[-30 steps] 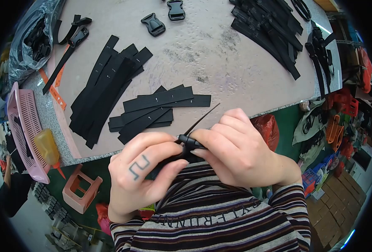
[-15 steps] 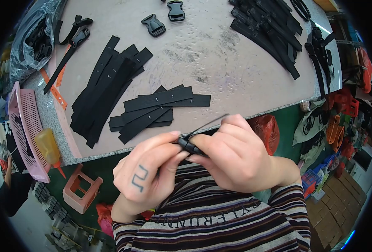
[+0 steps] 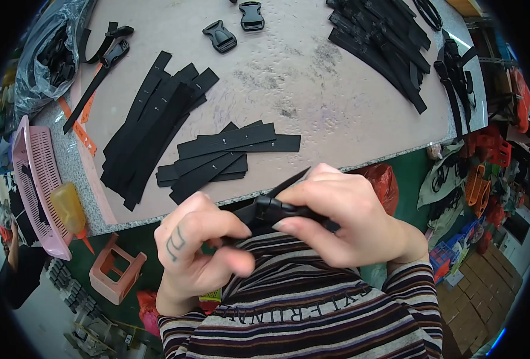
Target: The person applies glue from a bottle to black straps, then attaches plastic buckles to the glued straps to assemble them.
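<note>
Close to the table's front edge, my right hand (image 3: 342,215) pinches a black plastic buckle (image 3: 271,209) between thumb and fingers, with a black strap (image 3: 292,179) running through it. My left hand (image 3: 199,245) is just left of the buckle, its thumb and index finger apart; the other fingers are curled around the strap's dark end, which is partly hidden. Beyond my hands lies a small pile of short black straps (image 3: 229,143). A larger pile of black straps (image 3: 148,125) is to its left. Two loose buckles (image 3: 220,37) lie at the top of the table.
More black straps (image 3: 390,45) are heaped at the table's back right. At the left are a plastic bag (image 3: 28,90) of black parts, a pink basket (image 3: 46,173) and a yellow bottle (image 3: 67,206). A pink stool (image 3: 115,269) stands below. A person's arm shows far left.
My left thumb and index finger have come off the buckle and moved left and down. The buckle has turned and shows more fully in my right hand.
</note>
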Motion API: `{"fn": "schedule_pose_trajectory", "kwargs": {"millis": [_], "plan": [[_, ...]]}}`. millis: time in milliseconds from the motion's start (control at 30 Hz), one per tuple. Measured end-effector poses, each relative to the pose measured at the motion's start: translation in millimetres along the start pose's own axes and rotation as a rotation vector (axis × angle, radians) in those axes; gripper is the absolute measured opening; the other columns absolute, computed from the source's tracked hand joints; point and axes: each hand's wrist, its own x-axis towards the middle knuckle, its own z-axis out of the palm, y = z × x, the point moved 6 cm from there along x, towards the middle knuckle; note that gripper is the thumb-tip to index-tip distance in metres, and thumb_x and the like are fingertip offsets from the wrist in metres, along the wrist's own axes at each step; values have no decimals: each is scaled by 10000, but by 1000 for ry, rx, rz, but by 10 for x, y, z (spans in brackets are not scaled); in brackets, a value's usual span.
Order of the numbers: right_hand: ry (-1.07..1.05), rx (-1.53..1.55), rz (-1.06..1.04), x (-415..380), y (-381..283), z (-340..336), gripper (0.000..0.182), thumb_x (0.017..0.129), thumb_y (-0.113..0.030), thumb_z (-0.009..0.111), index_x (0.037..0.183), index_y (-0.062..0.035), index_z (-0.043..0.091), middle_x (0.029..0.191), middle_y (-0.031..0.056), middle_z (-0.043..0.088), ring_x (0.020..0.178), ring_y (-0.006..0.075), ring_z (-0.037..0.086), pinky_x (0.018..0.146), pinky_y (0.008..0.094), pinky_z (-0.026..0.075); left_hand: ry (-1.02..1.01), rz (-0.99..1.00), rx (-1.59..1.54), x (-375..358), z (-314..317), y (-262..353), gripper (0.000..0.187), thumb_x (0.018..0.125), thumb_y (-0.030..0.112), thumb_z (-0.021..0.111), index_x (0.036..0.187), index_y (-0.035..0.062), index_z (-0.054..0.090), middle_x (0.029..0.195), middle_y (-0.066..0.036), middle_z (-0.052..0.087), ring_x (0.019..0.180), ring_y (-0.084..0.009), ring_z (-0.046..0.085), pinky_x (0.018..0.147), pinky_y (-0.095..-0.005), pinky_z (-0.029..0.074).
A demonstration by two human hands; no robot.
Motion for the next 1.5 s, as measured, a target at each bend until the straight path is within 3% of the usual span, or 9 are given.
{"fn": "schedule_pose_trajectory", "kwargs": {"millis": [100, 133, 233, 333, 467, 567, 1167, 1367, 1500], "plan": [[-62, 185, 207, -26, 134, 6, 166, 837, -123, 740, 928, -6, 665, 666, 106, 608, 569, 242, 561, 562, 333, 439, 162, -172, -554, -41, 145, -62, 474, 828, 458, 744, 962, 10, 668, 737, -83, 641, 640, -165, 612, 581, -244, 460], [-44, 235, 199, -16, 153, 16, 143, 849, -121, 732, 924, -16, 672, 640, 103, 597, 558, 238, 558, 542, 324, 429, 156, -275, -594, -52, 150, -49, 417, 864, 415, 724, 973, 14, 691, 738, -73, 634, 661, -170, 615, 613, -257, 469], [-42, 129, 106, -6, 125, 23, 149, 842, -115, 732, 927, -16, 660, 645, 92, 594, 571, 238, 564, 573, 325, 430, -10, -41, -266, 45, 77, -36, 270, 870, 269, 742, 938, 12, 697, 754, -77, 645, 671, -162, 619, 606, -254, 476], [-11, -96, 0, -20, 79, 32, 159, 831, -103, 735, 927, -16, 643, 651, 77, 584, 577, 236, 561, 614, 326, 428, 40, -5, 151, 110, 67, 36, 143, 820, 90, 764, 913, 5, 698, 774, -78, 658, 645, -149, 614, 577, -246, 480], [24, -182, -49, -37, 32, 33, 180, 813, -94, 743, 924, -11, 629, 674, 65, 580, 587, 227, 556, 645, 330, 421, 223, -133, 173, 79, 61, 53, 191, 747, -39, 785, 887, 1, 661, 762, -77, 660, 583, -136, 600, 512, -219, 465], [34, -227, -71, -36, 1, 50, 193, 804, -91, 748, 930, 0, 632, 691, 63, 583, 590, 221, 550, 642, 328, 418, 174, 40, 342, 124, 80, 108, 200, 744, -37, 790, 871, 1, 641, 748, -80, 659, 577, -137, 607, 517, -220, 479], [23, -374, -203, -62, -44, 163, 255, 785, -105, 754, 968, 16, 623, 694, 59, 552, 626, 213, 525, 649, 328, 401, 73, -48, 424, 164, 91, 148, 196, 693, -17, 812, 788, 26, 646, 711, -62, 618, 576, -158, 604, 483, -265, 465], [-1, -246, -172, -35, -51, 97, 263, 785, -109, 754, 976, 15, 624, 684, 60, 538, 620, 214, 521, 635, 331, 400, 108, -54, 206, 146, 57, 106, 295, 718, 51, 842, 913, 6, 626, 811, -81, 627, 617, -138, 591, 527, -253, 479], [13, -198, -140, -23, -49, 41, 282, 771, -109, 768, 988, 9, 631, 674, 53, 540, 608, 218, 522, 633, 334, 404, 152, -169, -31, 20, 62, -24, 340, 756, 33, 821, 1005, -6, 593, 861, -103, 641, 738, -158, 680, 644, -246, 558]]}}
